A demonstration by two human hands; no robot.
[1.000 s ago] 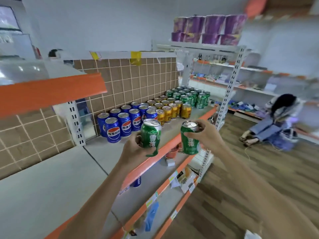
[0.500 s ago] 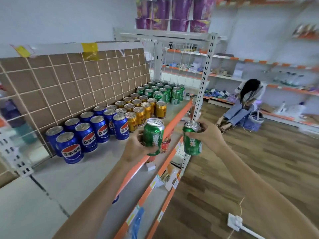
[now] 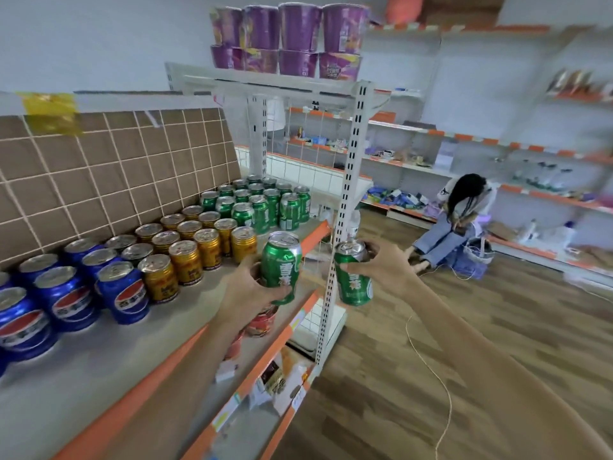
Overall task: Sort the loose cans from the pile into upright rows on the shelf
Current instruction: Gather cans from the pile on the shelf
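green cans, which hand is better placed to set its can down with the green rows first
Left, probably. The left hand holds its green can upright by the shelf's front edge, near the green rows. The right hand and its can sit beyond the upright post.

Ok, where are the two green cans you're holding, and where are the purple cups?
Left green can (image 3: pixel 281 267): head view, on its label.
Right green can (image 3: pixel 355 287): head view, on its lower side.
Purple cups (image 3: pixel 300 26): head view, on one cup's side.
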